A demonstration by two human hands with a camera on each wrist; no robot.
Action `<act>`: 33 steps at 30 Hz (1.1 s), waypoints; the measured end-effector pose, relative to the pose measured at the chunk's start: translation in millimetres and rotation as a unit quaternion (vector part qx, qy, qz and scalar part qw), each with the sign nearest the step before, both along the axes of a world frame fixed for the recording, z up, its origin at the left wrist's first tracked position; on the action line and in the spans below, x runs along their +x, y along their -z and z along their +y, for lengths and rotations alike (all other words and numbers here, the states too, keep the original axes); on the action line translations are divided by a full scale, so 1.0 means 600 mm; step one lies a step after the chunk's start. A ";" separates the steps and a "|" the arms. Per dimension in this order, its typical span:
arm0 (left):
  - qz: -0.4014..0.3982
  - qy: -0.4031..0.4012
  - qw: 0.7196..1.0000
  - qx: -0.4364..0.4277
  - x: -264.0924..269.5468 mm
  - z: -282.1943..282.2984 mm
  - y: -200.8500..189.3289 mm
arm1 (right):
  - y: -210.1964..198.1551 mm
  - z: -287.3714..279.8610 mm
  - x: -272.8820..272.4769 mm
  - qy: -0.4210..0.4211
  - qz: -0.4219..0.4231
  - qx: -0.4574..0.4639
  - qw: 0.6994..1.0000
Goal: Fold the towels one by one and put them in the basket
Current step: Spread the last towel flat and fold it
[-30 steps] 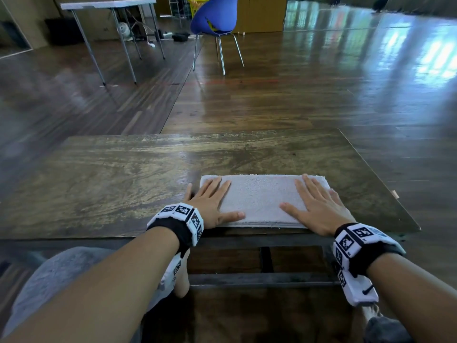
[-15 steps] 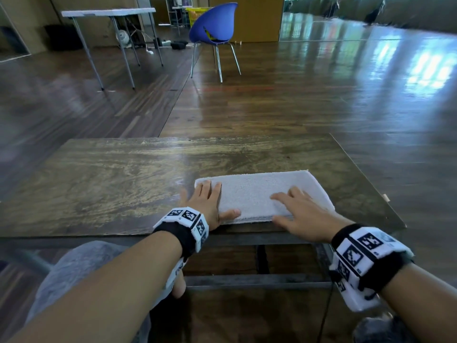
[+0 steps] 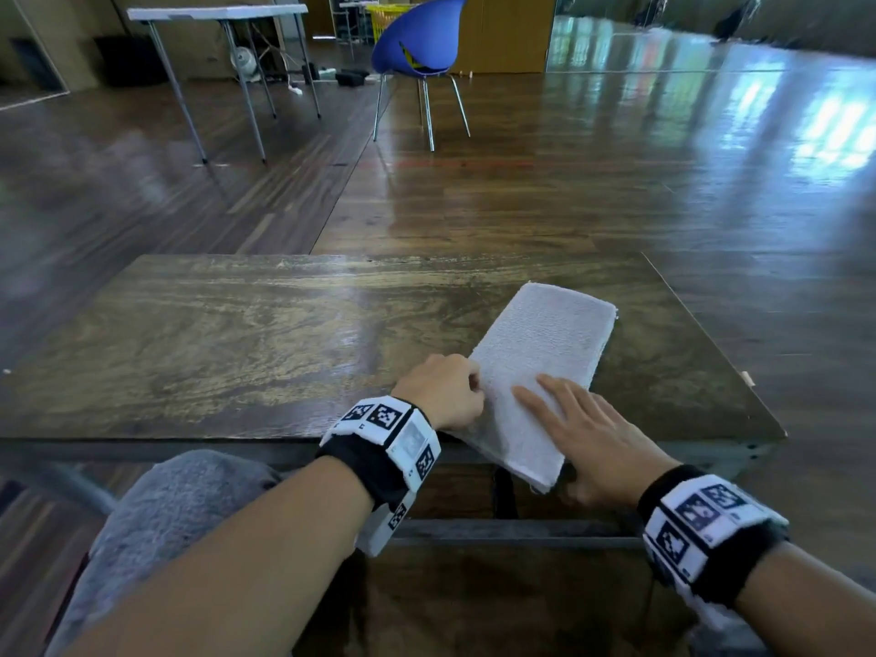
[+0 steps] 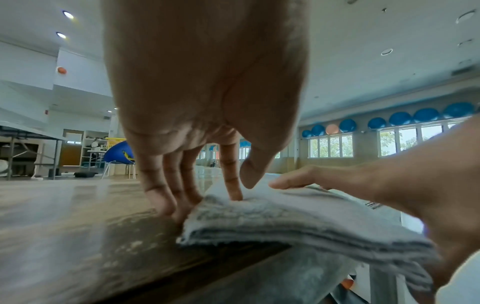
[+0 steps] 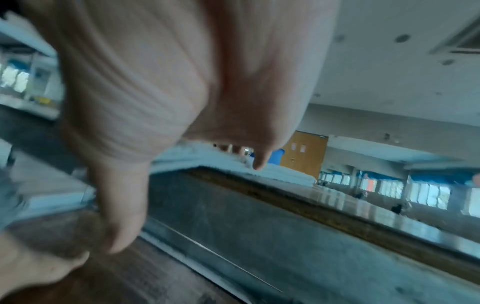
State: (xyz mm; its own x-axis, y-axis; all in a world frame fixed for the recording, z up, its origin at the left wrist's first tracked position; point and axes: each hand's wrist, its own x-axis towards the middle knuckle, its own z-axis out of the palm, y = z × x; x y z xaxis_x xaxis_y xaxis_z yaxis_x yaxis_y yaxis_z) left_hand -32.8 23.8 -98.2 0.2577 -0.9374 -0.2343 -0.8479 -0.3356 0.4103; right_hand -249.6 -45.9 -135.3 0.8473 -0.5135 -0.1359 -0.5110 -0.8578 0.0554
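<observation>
Diagonally across the wooden table's near right edge, a folded white terry towel is laid, its near end overhanging. It is pinched by the left hand and gripped by the right hand, thumb underneath.

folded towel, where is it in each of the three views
Head: the folded towel lies lower right of centre, angled, its near end past the table edge.
Left wrist: lower right, beneath the fingers.
Right wrist: a blurred pale strip, centre.
Shared landmark: the blue chair, also seen left of centre in the left wrist view.
</observation>
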 end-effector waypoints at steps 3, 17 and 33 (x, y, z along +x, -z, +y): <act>0.038 0.017 0.999 0.008 0.007 0.003 -0.005 | 0.006 0.002 0.001 -0.006 -0.077 -0.035 0.996; 0.177 -0.034 0.982 -0.053 0.047 0.008 -0.022 | -0.074 -0.051 0.030 0.263 -0.404 0.393 0.783; 0.020 -0.095 0.991 -0.087 0.000 -0.077 0.036 | -0.054 -0.083 0.046 0.442 -0.323 0.288 0.786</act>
